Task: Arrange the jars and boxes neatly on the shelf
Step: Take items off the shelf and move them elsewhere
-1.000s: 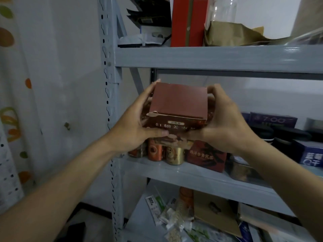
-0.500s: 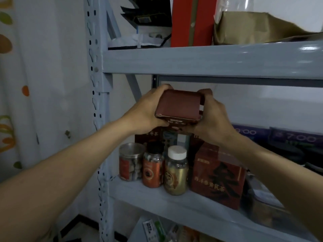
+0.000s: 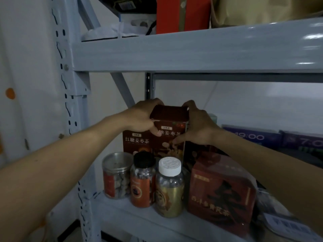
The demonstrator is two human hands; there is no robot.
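Both hands grip a dark red tea box at the back of the middle shelf. My left hand holds its left side and top, my right hand its right side. The box stands upright, right beside a matching tea box on its left. In front stand three jars in a row: a metal-lidded jar, a black-capped jar and a white-capped gold jar. A larger red box sits at the front right.
The grey shelf above carries a red box, a brown paper bag and papers. Dark blue boxes line the back right. The perforated steel upright stands left, a dotted curtain beyond it.
Both hands carried the tea box from in front of the shelf inward and down to the back, beside the matching box. The view moved closer to the shelf.
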